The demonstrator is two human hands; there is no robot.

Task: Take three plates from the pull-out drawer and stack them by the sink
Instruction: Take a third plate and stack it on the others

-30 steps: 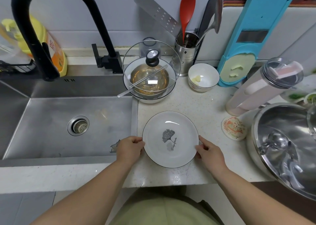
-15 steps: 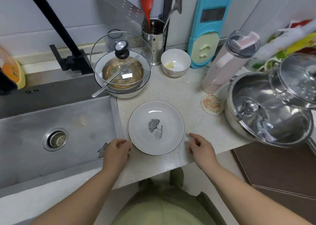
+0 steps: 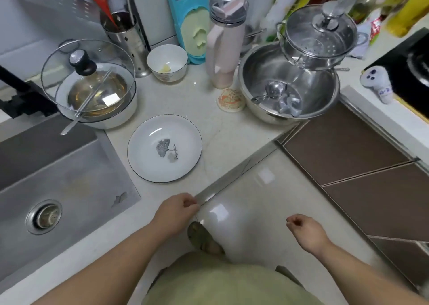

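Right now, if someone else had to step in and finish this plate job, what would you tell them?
Left hand: empty, fingers loosely curled, at the counter's front edge, not touching the plate.
Right hand: empty, loosely curled, out over the floor, away from the counter.
White plate with the leaf print: flat on the counter beside the sink. Whether it is one plate or a stack cannot be told from above.
Done: at least one plate is set by the sink.
Left: the brown cabinet fronts on the right look shut; check the plate count, then fetch any missing plates and stack them here.
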